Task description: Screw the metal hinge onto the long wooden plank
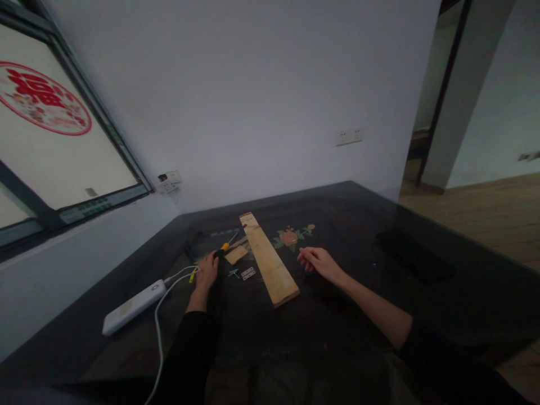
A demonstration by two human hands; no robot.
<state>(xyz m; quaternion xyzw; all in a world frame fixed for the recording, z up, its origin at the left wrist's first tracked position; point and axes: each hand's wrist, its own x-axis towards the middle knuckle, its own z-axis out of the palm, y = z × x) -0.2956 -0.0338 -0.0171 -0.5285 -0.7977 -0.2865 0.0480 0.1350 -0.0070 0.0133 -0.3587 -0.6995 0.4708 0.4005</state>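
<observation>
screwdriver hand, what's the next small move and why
Probably draw the left hand back with the screwdriver and bring its tip to the small hinge, which lies loose beside the wooden plank. The right hand rests empty on the table.

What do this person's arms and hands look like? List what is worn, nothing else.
Both arms wear black long sleeves pushed up, leaving forearms bare. The left hand and right hand are bare: no gloves, and no rings or watch can be made out in the dim picture.
</observation>
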